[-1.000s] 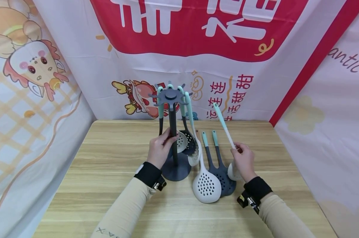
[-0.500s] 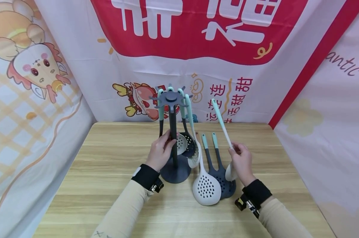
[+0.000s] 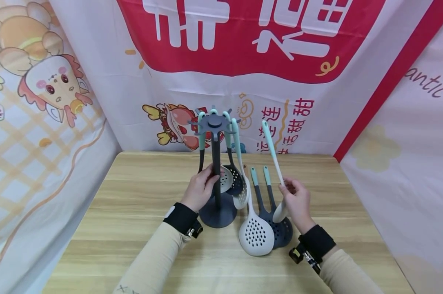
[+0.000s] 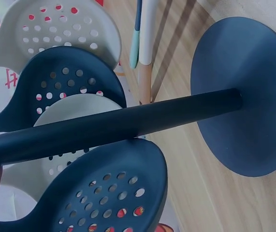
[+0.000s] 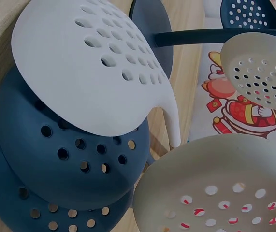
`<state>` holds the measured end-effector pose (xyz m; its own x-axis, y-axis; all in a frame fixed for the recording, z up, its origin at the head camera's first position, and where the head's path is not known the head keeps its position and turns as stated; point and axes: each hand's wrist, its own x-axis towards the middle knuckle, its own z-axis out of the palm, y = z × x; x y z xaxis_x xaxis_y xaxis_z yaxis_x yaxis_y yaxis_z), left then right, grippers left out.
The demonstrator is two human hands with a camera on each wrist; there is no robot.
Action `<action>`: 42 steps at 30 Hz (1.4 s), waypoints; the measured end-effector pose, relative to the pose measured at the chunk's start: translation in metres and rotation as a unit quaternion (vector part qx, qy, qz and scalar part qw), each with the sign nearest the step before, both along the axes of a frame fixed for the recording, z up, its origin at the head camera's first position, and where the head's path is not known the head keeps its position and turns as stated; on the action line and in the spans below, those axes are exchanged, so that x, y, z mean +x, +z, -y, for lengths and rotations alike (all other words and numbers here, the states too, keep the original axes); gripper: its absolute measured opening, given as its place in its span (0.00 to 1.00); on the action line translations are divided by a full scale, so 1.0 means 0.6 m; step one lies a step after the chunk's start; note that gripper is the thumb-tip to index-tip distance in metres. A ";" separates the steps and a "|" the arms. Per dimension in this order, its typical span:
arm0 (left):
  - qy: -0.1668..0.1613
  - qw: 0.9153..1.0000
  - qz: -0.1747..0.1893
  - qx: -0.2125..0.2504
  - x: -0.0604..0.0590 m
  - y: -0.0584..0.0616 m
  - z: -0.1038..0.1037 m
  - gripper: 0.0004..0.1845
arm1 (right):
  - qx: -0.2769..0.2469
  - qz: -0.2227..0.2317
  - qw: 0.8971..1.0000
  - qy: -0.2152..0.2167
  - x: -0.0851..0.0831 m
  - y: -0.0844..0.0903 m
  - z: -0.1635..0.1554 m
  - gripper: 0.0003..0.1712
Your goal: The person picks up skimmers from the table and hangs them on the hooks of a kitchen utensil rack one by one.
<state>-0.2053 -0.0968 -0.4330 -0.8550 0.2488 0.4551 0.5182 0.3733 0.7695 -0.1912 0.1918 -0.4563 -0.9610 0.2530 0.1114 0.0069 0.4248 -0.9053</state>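
My left hand [image 3: 200, 190] grips the dark pole of a utensil stand [image 3: 216, 159], whose round base [image 3: 218, 214] stands on the table. Several mint-handled slotted spoons hang from its top, including a dark skimmer [image 4: 104, 193] and a pale skimmer [image 4: 65, 34] in the left wrist view. My right hand [image 3: 296, 202] pinches the stem of a white skimmer [image 3: 272, 149], handle up and tilted left; its perforated bowl [image 5: 215, 193] fills the lower right of the right wrist view. Below lie a white slotted spoon [image 3: 257, 237] and overlapping dark slotted utensils [image 3: 286, 232].
The wooden table [image 3: 133, 216] extends on both sides of the utensils. A printed cloth [image 3: 206, 81] hangs behind its back edge, with more cloth at left and right. A wooden-ended handle [image 4: 145, 82] shows behind the stand.
My right hand has drawn slightly left with the white skimmer, whose bowl has swung left over the dark utensils. The left hand keeps its grip on the pole. The head view shifts a little.
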 end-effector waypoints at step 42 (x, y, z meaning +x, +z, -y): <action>0.096 0.992 -0.074 0.024 0.009 -0.013 -0.003 0.18 | -0.068 -0.138 0.986 0.062 0.029 0.043 0.042 0.13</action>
<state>-0.2001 -0.0949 -0.4409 -0.8079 0.0640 0.5858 0.5495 0.4408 0.7097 -0.1740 0.1668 -0.4304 -0.9237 0.1661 0.3453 -0.2913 0.2814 -0.9143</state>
